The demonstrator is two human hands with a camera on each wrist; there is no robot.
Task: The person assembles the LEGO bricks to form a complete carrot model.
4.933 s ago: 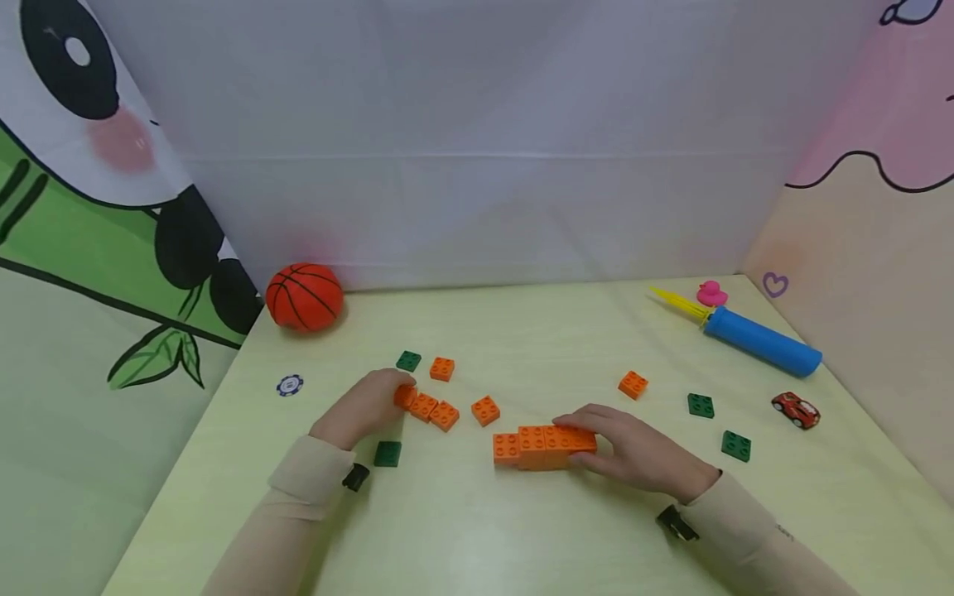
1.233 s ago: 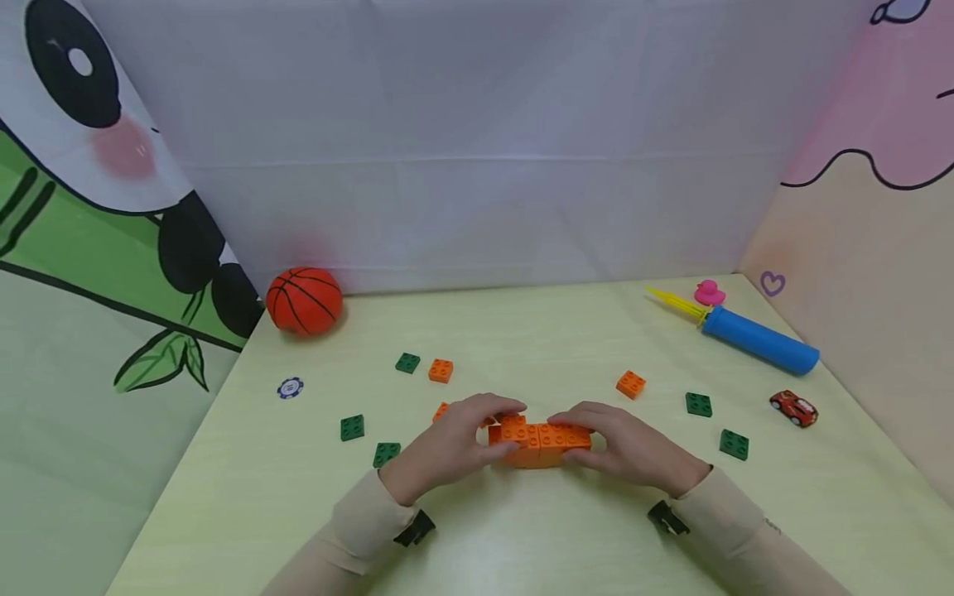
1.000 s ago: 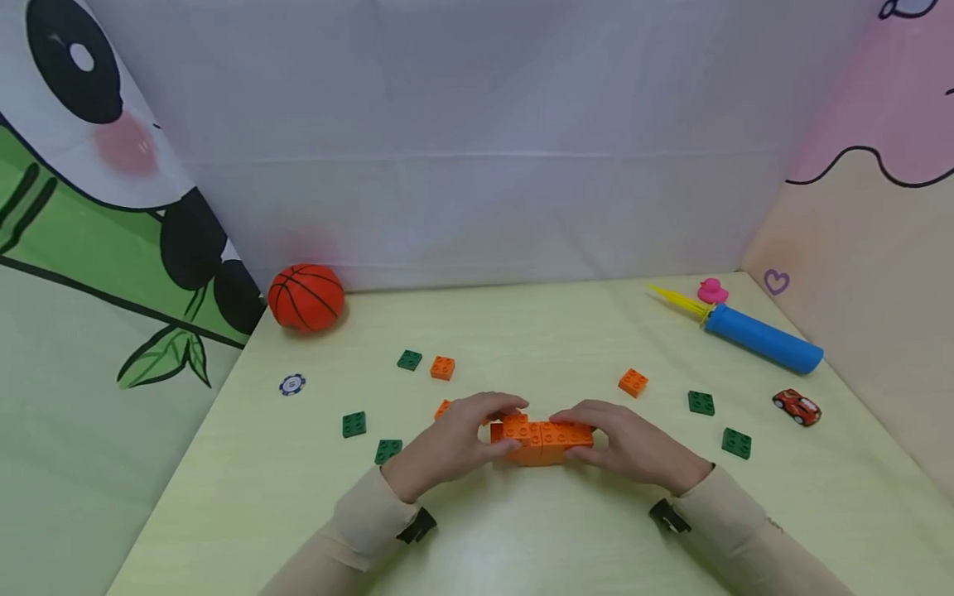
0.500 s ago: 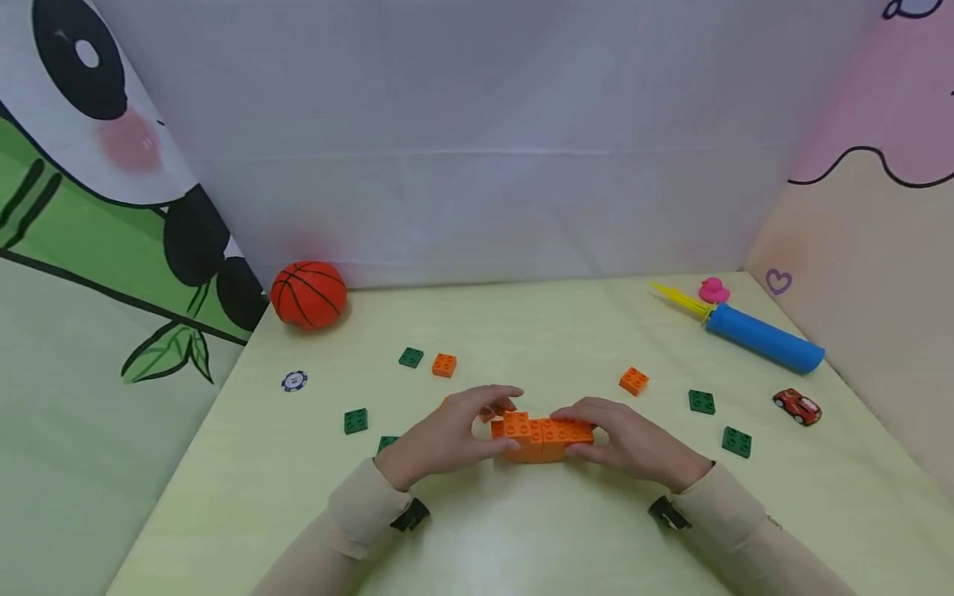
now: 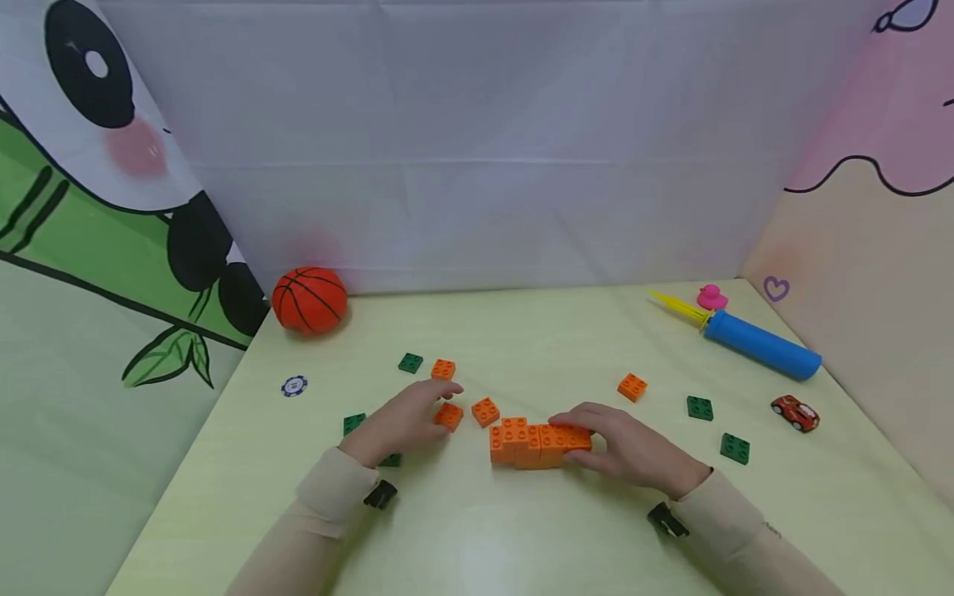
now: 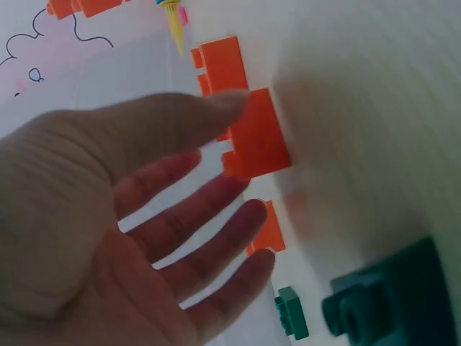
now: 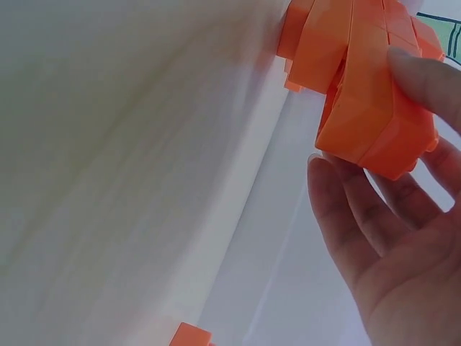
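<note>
In the head view, my right hand (image 5: 632, 445) grips the right end of a row of joined orange toy bricks (image 5: 531, 447) on the table. One brick near its left end stands higher than the rest. The right wrist view shows thumb and fingers on opposite sides of the row (image 7: 374, 101). My left hand (image 5: 398, 420) is at a loose orange brick (image 5: 450, 416), fingers spread and loosely bent. In the left wrist view its thumb overlaps that brick (image 6: 261, 137); contact is unclear. Further loose orange bricks (image 5: 485, 411) (image 5: 443, 369) lie nearby.
Green bricks lie left (image 5: 410, 362) and right (image 5: 700, 407), two partly hidden by my left arm. An orange brick (image 5: 632, 386), red toy car (image 5: 795, 412), blue pump (image 5: 762, 344) and pink duck (image 5: 711, 297) sit right. A ball (image 5: 309, 300) and poker chip (image 5: 294, 386) are left.
My left hand has left the joined row and moved left to a loose brick. Since the oldest frame, fewer loose orange bricks lie there and one sits atop the row. The right hand stays.
</note>
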